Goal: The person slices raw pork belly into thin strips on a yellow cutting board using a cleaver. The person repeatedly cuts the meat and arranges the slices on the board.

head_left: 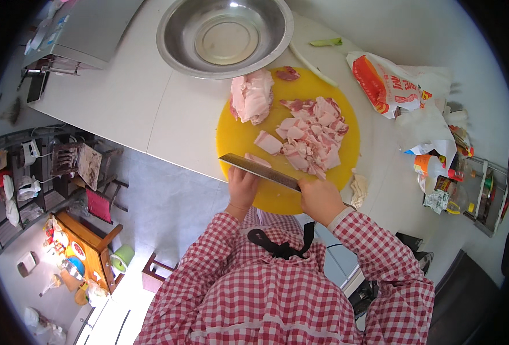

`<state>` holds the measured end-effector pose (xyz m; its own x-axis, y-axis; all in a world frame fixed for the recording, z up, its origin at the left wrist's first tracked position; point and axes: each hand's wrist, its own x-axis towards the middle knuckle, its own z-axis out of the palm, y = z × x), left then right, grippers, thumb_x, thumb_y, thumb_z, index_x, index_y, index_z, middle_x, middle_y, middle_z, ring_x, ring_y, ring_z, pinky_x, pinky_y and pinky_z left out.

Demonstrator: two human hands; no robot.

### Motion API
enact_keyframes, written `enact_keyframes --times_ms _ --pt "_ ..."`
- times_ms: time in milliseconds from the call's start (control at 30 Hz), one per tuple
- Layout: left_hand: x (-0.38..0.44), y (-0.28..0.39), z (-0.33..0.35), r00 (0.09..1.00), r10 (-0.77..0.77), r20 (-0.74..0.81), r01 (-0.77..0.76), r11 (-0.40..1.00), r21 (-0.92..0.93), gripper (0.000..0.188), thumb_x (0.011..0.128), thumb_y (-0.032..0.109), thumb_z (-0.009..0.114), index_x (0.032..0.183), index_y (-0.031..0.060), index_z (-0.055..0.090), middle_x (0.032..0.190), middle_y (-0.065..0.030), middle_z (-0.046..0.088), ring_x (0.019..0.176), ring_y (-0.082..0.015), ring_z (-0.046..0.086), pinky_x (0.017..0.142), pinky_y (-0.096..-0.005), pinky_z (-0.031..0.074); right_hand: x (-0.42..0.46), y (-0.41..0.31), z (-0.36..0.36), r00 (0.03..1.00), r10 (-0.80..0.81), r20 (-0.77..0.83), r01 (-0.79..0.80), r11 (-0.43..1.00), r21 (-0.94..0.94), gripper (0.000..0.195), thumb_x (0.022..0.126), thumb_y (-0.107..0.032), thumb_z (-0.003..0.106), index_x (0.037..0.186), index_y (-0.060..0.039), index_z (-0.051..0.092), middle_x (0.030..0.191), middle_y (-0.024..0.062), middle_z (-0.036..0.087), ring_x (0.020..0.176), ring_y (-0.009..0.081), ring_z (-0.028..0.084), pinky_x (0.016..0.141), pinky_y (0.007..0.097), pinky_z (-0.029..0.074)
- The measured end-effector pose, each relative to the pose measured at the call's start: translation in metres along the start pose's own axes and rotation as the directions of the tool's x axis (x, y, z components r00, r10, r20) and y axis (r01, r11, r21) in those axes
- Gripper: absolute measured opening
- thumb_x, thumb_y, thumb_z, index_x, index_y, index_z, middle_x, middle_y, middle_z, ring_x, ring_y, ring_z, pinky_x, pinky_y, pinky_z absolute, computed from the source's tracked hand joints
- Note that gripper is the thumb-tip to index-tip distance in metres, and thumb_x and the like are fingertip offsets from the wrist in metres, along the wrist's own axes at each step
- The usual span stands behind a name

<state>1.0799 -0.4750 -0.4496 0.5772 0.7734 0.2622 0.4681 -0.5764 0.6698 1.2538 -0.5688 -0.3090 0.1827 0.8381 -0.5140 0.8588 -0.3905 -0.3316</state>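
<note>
My right hand (322, 199) is closed around the handle of a kitchen cleaver (261, 170), its blade reaching leftward over the yellow round cutting board (280, 200). Just in front of the blade lies a strip of pale pork (258, 160), partly hidden by it. My left hand (242, 187) is at the board's near left edge, its fingertips against that strip and close to the blade. A heap of sliced fatty pork (314, 133) covers the board's right half. Farther back are a larger folded pork piece (251, 97) and a small dark red piece of meat (288, 73).
A stainless steel basin (226, 43) stands behind the board, slightly over its rim. Scallion stalks (310, 64) lie back right. Plastic bags (392, 86) and bottles (435, 167) line the right wall. A crumpled cloth-like scrap (359, 189) is beside the board. The counter's edge (146, 153) runs left.
</note>
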Motion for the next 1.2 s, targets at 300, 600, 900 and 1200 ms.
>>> enact_keyframes --times_ms 300,600,900,1200 --pt "-0.002 -0.008 0.003 0.996 0.087 0.032 -0.086 0.996 -0.035 0.041 0.073 0.007 0.068 0.113 0.0056 0.061 0.122 -0.0139 0.056 0.104 -0.0368 0.051 0.092 -0.0474 0.038 0.036 -0.018 0.024 1.0 0.003 0.02 -0.003 1.0 -0.016 0.013 0.076 -0.013 0.058 0.084 -0.0033 0.063 0.072 0.0175 0.065 0.066 0.0348 0.065 0.06 0.0439 0.052" --pt "-0.003 -0.015 0.005 0.995 0.093 0.037 -0.09 0.993 -0.078 0.028 0.071 0.008 0.069 0.098 0.0091 0.063 0.11 -0.0113 0.055 0.107 -0.0354 0.049 0.092 -0.0446 0.041 0.052 -0.011 0.023 0.993 0.038 0.111 -0.037 0.999 -0.012 0.017 0.074 -0.014 0.062 0.088 -0.0046 0.065 0.076 0.0186 0.066 0.073 0.0346 0.066 0.066 0.045 0.053" --pt "-0.004 -0.007 0.005 0.995 0.1 0.004 -0.099 0.991 -0.093 0.024 0.07 0.004 0.07 0.092 0.0086 0.063 0.102 -0.0104 0.054 0.099 -0.0339 0.05 0.088 -0.0434 0.041 0.081 -0.013 0.032 0.991 0.04 0.126 -0.041 0.999 0.013 0.017 0.073 -0.013 0.062 0.086 -0.0043 0.067 0.081 0.0195 0.067 0.081 0.0338 0.067 0.073 0.0447 0.053" --pt "0.0 -0.007 0.001 0.995 0.097 -0.015 -0.098 0.991 -0.094 0.023 0.07 0.003 0.068 0.092 0.0089 0.063 0.099 -0.0092 0.053 0.096 -0.0325 0.051 0.085 -0.0425 0.042 0.024 0.037 0.044 0.989 0.144 0.026 -0.146 0.986 0.078 0.021 0.075 -0.013 0.059 0.092 -0.0024 0.066 0.084 0.0191 0.066 0.081 0.0368 0.065 0.07 0.0451 0.052"
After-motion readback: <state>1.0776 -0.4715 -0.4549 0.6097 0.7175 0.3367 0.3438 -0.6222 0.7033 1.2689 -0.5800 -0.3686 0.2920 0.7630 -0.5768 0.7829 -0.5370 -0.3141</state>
